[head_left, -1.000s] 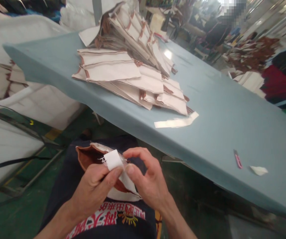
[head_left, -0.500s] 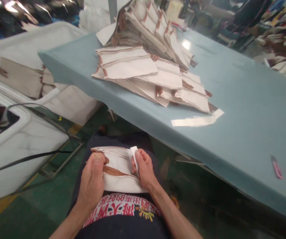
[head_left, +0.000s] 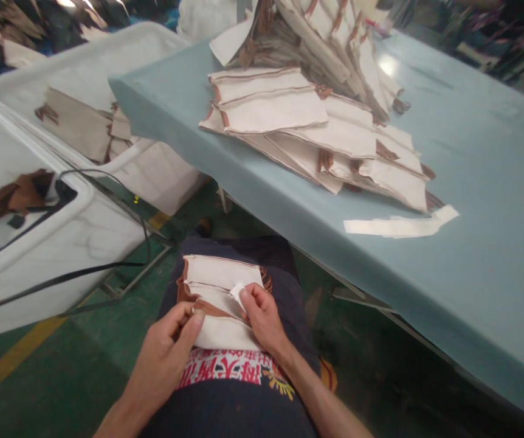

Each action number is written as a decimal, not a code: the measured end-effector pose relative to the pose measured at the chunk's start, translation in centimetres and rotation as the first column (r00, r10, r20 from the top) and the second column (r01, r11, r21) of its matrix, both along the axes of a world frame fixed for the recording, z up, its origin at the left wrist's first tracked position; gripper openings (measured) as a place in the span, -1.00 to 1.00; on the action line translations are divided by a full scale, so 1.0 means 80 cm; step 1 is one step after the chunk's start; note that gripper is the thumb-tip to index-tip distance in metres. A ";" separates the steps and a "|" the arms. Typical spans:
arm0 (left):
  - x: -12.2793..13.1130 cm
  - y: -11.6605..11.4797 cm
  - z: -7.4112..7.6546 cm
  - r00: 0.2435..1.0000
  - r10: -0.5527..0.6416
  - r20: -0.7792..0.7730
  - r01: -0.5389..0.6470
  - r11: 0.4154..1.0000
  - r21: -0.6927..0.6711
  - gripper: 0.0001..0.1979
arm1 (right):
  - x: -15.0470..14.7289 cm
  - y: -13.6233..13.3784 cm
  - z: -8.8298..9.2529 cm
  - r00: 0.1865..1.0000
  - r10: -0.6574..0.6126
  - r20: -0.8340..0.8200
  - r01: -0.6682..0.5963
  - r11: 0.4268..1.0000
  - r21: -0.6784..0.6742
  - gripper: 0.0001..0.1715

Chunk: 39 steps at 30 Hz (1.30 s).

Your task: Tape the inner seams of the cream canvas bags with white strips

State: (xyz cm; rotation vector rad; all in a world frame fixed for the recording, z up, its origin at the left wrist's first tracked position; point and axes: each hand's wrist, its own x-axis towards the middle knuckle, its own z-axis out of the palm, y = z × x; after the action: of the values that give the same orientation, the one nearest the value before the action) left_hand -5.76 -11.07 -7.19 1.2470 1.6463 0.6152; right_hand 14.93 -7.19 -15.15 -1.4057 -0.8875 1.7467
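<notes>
A cream fabric piece with brown edging [head_left: 228, 336] lies across my lap, partly folded so a brown inner band shows. My left hand [head_left: 166, 344] pinches its brown edge at the left between thumb and fingers. Thumb and fingers of my right hand [head_left: 266, 319] close on a small white strip [head_left: 237, 292] held over the same fabric. Beyond both hands, further cream fabric [head_left: 220, 267] with brown trim rests on the lap. Whether it is one piece with the nearer part I cannot tell.
On the blue table [head_left: 462, 274] stand overlapping stacks of cream fabric pieces [head_left: 275, 112]. White strips [head_left: 394, 227] lie near its front edge. White bins [head_left: 152, 176] with fabric pieces stand at the left, and a black cable [head_left: 61, 289] runs across there.
My left hand has come down and away from the far left corner to the nearer brown edge. My right hand still holds the white strip, now lower over the fabric. The view has shifted left.
</notes>
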 end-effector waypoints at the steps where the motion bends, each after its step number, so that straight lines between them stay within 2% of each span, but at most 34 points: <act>1: 0.001 0.005 0.000 1.000 -0.001 0.008 0.001 1.000 0.004 -0.54 | 0.004 0.004 0.005 1.000 -0.005 0.025 0.004 1.000 0.015 -0.26; 4: 0.006 0.022 -0.002 0.999 -0.027 0.046 0.025 0.999 0.030 -0.56 | 0.026 0.016 0.035 0.993 -0.052 0.108 0.043 0.996 0.082 -0.39; 7: 0.016 0.038 0.003 0.994 -0.039 0.100 0.029 0.995 0.098 -0.55 | 0.049 0.018 0.091 0.978 -0.093 0.187 0.064 0.986 0.157 -0.53; 9: 0.026 0.050 0.014 0.988 -0.060 0.142 0.037 0.986 0.162 -0.56 | 0.055 0.011 0.136 0.984 -0.018 0.179 -0.010 0.988 0.156 -0.56; 11: 0.036 0.062 0.028 0.980 -0.096 0.177 0.058 0.976 0.209 -0.60 | 0.052 0.003 0.175 0.993 0.114 0.002 -0.114 0.990 0.086 -0.55; 12: 0.041 0.067 0.035 0.975 -0.108 0.196 0.063 0.973 0.222 -0.61 | 0.048 0.000 0.189 0.986 0.165 -0.039 -0.163 0.985 0.060 -0.56; 14: 0.050 0.075 0.047 0.965 -0.125 0.232 0.063 0.964 0.258 -0.63 | 0.039 0.001 0.204 0.981 0.188 0.054 -0.194 0.973 0.125 -0.65; 18: 0.059 0.077 0.057 0.948 -0.134 0.290 0.040 0.950 0.308 -0.67 | 0.029 0.014 0.199 0.940 0.058 0.338 -0.173 0.931 0.321 -0.76; 22: 0.063 0.078 0.064 0.943 -0.124 0.310 0.027 0.954 0.299 -0.68 | 0.032 0.021 0.194 0.910 0.029 0.413 -0.174 0.932 0.318 -0.74; 27: 0.066 0.086 0.072 0.938 -0.158 0.307 0.063 0.953 0.297 -0.65 | 0.031 0.020 0.190 0.911 0.026 0.413 -0.141 0.958 0.251 -0.70; 34: 0.059 0.087 0.058 0.929 -0.158 0.333 0.064 0.959 0.276 -0.63 | 0.025 0.022 0.176 0.945 0.034 0.324 -0.100 0.977 0.188 -0.64; 39: 0.058 0.088 0.056 0.928 -0.138 0.346 0.055 0.969 0.240 -0.65 | 0.025 0.021 0.170 0.959 0.052 0.278 -0.096 0.985 0.145 -0.63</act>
State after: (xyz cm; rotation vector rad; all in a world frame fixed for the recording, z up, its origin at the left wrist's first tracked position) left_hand -1.09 -4.00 -2.68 1.2794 1.2264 0.9313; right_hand 16.95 -5.48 -1.51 -1.5473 -1.2131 1.5195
